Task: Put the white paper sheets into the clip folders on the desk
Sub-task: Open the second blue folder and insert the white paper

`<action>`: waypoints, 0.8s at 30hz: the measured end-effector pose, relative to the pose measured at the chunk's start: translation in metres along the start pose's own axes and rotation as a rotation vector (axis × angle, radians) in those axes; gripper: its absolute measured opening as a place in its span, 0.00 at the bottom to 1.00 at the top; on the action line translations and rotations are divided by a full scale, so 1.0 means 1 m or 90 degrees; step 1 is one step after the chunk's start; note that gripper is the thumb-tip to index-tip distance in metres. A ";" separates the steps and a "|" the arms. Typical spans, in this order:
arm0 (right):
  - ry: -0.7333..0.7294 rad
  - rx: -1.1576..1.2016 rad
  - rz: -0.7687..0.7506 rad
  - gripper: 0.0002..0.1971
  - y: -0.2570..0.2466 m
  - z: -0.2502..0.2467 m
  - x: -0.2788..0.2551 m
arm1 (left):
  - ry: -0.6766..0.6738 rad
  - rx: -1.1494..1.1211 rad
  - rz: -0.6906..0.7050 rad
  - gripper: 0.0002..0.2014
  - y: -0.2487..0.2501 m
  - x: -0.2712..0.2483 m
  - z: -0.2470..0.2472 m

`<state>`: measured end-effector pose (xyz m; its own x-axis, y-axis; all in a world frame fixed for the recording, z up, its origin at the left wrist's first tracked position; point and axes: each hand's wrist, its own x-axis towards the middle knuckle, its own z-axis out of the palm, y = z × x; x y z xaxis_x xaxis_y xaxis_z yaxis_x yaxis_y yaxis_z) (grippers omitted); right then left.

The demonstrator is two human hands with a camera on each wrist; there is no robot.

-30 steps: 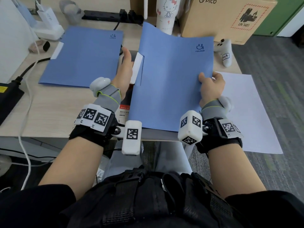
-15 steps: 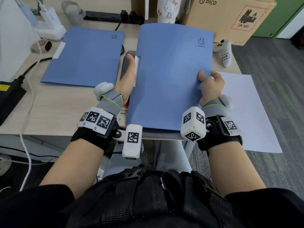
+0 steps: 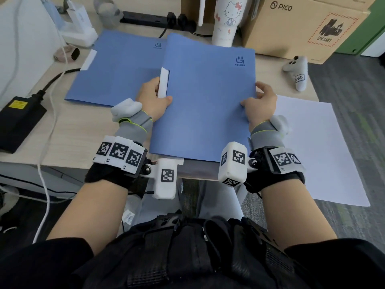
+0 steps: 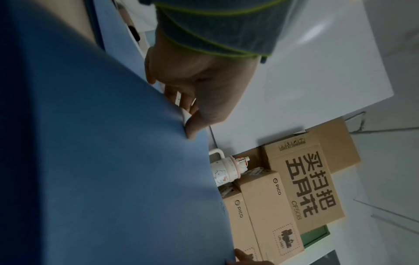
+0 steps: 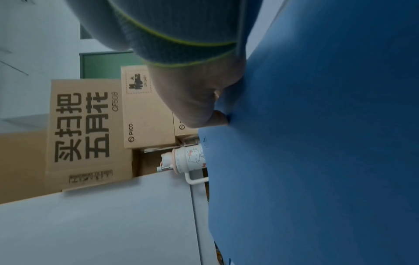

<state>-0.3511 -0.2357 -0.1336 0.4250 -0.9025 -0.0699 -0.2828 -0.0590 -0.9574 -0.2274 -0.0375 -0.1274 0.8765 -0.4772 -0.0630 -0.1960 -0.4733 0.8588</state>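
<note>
A closed blue clip folder point(image 3: 206, 101) is held a little above the desk point(image 3: 83, 132) in front of me, its far left corner overlapping a second blue folder point(image 3: 116, 67) that lies flat at the back left. My left hand point(image 3: 155, 97) grips its left spine edge by the white label strip point(image 3: 163, 84), thumb on the cover. My right hand point(image 3: 259, 101) grips the right edge, thumb on top and fingers behind. The left wrist view has my left hand point(image 4: 192, 114) pinching the folder point(image 4: 90, 161) edge. A white paper sheet point(image 3: 316, 147) overhangs the desk's right side.
Behind the folders stand a Hello Kitty tumbler point(image 3: 227, 19), a cardboard PICO box point(image 3: 308, 26) and a black power strip point(image 3: 156, 19). A white controller point(image 3: 296, 71) lies at the right. A black adapter point(image 3: 18, 117) and cables point(image 3: 52, 80) occupy the left.
The folder's cover has come down shut and the folder has shifted left over the other folder's corner. My left hand moved from under the cover onto the spine edge.
</note>
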 end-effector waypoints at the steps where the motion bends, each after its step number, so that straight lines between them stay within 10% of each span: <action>1: -0.004 -0.011 -0.007 0.29 -0.001 0.004 -0.001 | 0.005 0.036 -0.003 0.14 -0.002 0.000 -0.003; 7: -0.023 -0.065 -0.027 0.27 -0.005 0.039 -0.012 | -0.045 0.260 -0.094 0.33 -0.018 -0.013 -0.027; 14: -0.069 -0.106 -0.070 0.21 -0.017 0.080 -0.019 | -0.002 0.152 -0.133 0.31 -0.038 -0.009 -0.064; 18: -0.142 -0.144 -0.092 0.23 -0.029 0.114 -0.021 | 0.074 0.275 -0.111 0.13 -0.059 0.014 -0.080; 24: -0.199 -0.224 -0.115 0.24 -0.052 0.161 -0.023 | 0.117 0.327 -0.137 0.23 -0.077 0.043 -0.110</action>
<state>-0.2076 -0.1428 -0.1270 0.7158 -0.6970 -0.0437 -0.4308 -0.3914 -0.8131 -0.1260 0.0595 -0.1403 0.9732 -0.2153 -0.0803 -0.1521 -0.8655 0.4772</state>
